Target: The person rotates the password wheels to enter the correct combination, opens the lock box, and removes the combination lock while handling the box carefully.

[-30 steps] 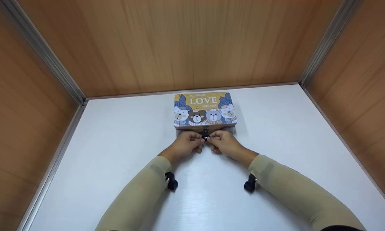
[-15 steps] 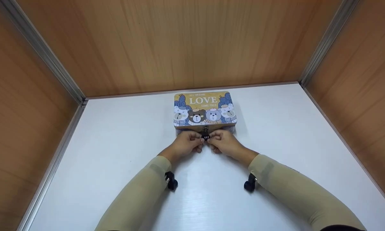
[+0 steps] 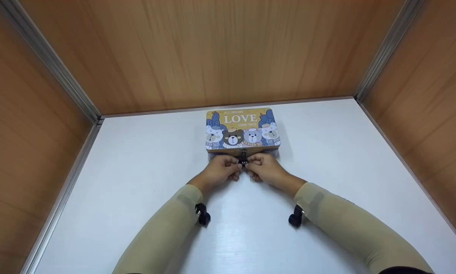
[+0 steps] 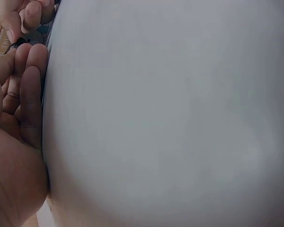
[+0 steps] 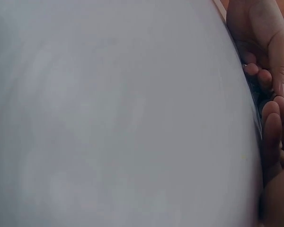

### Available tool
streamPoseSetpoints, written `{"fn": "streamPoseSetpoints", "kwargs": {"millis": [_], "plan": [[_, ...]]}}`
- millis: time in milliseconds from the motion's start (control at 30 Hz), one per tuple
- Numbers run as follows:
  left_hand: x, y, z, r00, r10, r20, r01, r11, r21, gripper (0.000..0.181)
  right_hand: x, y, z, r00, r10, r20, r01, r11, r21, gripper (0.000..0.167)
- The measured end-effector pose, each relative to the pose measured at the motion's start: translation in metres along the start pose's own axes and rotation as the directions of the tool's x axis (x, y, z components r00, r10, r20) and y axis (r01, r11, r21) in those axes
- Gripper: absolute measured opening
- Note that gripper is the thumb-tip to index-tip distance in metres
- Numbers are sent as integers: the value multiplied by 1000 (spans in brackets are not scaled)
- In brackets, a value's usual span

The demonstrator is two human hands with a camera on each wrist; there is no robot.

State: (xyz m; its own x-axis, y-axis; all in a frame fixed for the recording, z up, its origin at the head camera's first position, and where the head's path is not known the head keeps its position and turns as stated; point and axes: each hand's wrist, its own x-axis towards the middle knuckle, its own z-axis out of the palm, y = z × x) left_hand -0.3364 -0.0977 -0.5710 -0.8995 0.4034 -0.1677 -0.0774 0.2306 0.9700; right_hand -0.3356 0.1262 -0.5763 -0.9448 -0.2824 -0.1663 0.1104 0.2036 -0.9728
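A small black combination padlock (image 3: 243,163) with pale marks on its face hangs at the metal clasp (image 3: 243,153) on the front of a tin box (image 3: 241,129). The box's lid is down and bears cartoon bears and the word LOVE. From the left side, my left hand (image 3: 222,168) pinches the padlock between thumb and fingers. On the opposite side my right hand (image 3: 266,169) pinches it the same way. Both wrist views show the fingertips close together, with the left hand (image 4: 19,109) and right hand (image 5: 277,151) mostly covering the padlock.
The box stands on a white table (image 3: 144,163) near its back edge. Behind it rises a wood-grain panel (image 3: 228,53), with side panels left and right joined by metal corner strips. Black wrist cameras sit on both sleeves.
The padlock's face has turned slightly between the fingers, and its pale marks show more plainly than a second ago. Both hands and the box stay in place.
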Motion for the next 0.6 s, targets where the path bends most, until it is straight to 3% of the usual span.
{"fn": "streamPoseSetpoints", "kwargs": {"millis": [267, 600], "plan": [[1, -2, -2, 1000, 17, 0, -17, 999, 40, 17, 1, -2, 0, 1000, 13, 12, -12, 999, -32, 24], [0, -1, -1, 1000, 13, 3, -13, 1000, 25, 15, 1, -6, -1, 999, 30, 13, -29, 998, -52, 18]]}}
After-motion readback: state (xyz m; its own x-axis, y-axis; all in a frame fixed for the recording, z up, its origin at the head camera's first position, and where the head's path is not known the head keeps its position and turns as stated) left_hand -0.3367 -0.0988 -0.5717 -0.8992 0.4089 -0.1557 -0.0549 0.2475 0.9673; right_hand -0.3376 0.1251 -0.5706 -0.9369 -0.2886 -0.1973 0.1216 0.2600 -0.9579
